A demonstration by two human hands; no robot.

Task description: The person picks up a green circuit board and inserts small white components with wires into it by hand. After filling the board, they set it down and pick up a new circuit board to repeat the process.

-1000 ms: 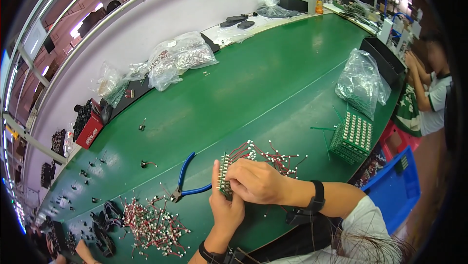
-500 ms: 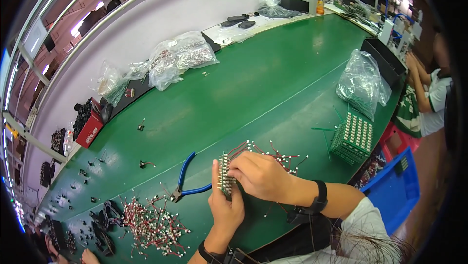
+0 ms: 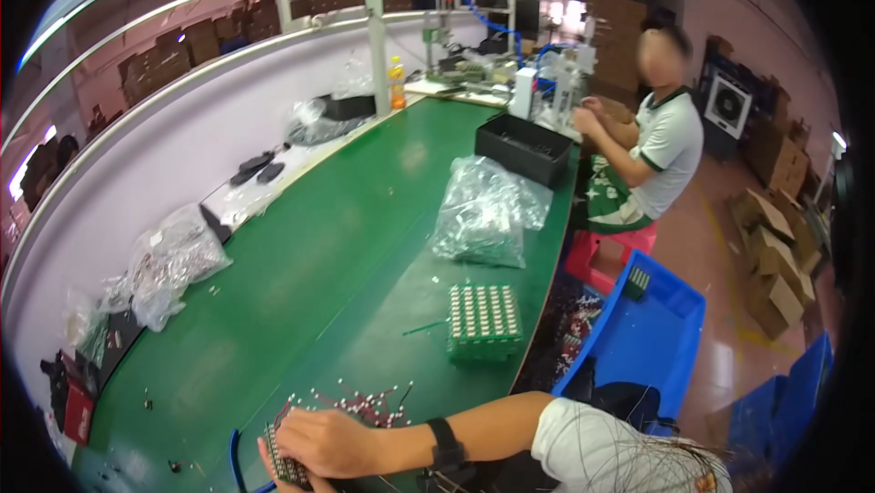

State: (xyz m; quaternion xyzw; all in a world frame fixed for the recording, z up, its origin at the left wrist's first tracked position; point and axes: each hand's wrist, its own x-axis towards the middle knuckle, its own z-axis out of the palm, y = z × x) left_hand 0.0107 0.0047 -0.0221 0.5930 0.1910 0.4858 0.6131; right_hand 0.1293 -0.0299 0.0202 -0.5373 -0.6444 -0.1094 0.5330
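Low in the view, my left hand point(image 3: 316, 484) holds up a narrow circuit board point(image 3: 290, 467) set with rows of small pale connectors. Much of that hand is cut off by the lower edge or covered. My right hand point(image 3: 330, 443) is closed at the board's upper side, fingertips pressed against it; what they pinch is hidden. A red wire point(image 3: 283, 409) sticks out beside them. Just left of the board lie blue-handled cutters point(image 3: 234, 461), partly out of view. Beyond my right hand, red and black wires with white plugs point(image 3: 378, 406) are scattered on the green table point(image 3: 355, 311).
A stack of green circuit boards point(image 3: 483, 322) stands right of centre, with a clear plastic bag point(image 3: 483, 220) and black bin point(image 3: 523, 148) behind. On the right are a blue tray point(image 3: 652, 338) and a seated person point(image 3: 670, 138). More bags point(image 3: 173, 261) line the wall.
My view has swung right and up, so the hands and board appear lower left, and the seated person shows more fully. Both hands still hold at the board.
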